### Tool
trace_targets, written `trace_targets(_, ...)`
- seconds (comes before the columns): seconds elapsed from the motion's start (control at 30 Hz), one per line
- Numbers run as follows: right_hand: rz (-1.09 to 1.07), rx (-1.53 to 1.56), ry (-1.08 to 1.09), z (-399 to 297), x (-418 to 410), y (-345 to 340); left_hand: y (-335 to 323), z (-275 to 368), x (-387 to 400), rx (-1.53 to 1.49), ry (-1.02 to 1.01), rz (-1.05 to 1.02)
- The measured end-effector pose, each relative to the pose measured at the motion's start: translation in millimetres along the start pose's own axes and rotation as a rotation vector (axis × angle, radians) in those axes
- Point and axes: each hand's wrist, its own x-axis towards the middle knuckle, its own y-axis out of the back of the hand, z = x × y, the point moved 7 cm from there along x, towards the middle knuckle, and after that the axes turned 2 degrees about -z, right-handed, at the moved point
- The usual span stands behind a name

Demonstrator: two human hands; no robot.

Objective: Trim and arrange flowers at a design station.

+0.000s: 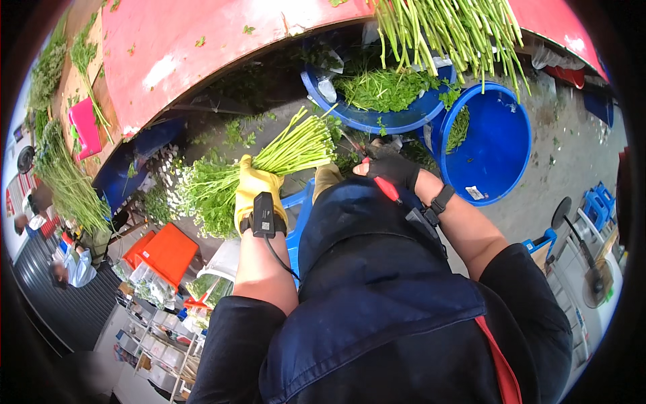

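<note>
My left hand [258,189], in a yellow glove, is closed around a bunch of green flower stems [298,146]. The bunch lies tilted: its cut ends point up and right, while leafy tops with small white flowers [202,197] spread out to the left. My right hand [391,164] wears a black fingerless glove. It grips red-handled shears [387,189], whose dark blades are close to the stem ends; whether they touch, I cannot tell. How far the shears' handles are spread is hidden by the hand.
Beyond my hands stand a blue tub [348,118] of green trimmings and a tipped blue bucket [492,151]. A thick bundle of stems [449,35] overhangs the red tabletop [202,30]. Orange crates [169,252] stand left; a person [75,270] is farther off.
</note>
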Motion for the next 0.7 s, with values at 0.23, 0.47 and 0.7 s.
trace_targets(0.23, -0.189, 0.384, -0.153, 5.0, 32.1, -32.6, 0.7, -6.9, -17.1, 0.059, -0.016, 0.07)
trace_targets(0.47, 0.012, 0.409, 0.009, -1.4, 27.1, -22.6, 3.3, -5.8, -16.0, 0.017, 0.019, 0.02)
trace_targets(0.7, -0.102, 0.497, 0.086, -46.0, -14.7, -22.4, 10.2, 20.6, -22.1, -0.06, -0.033, -0.096)
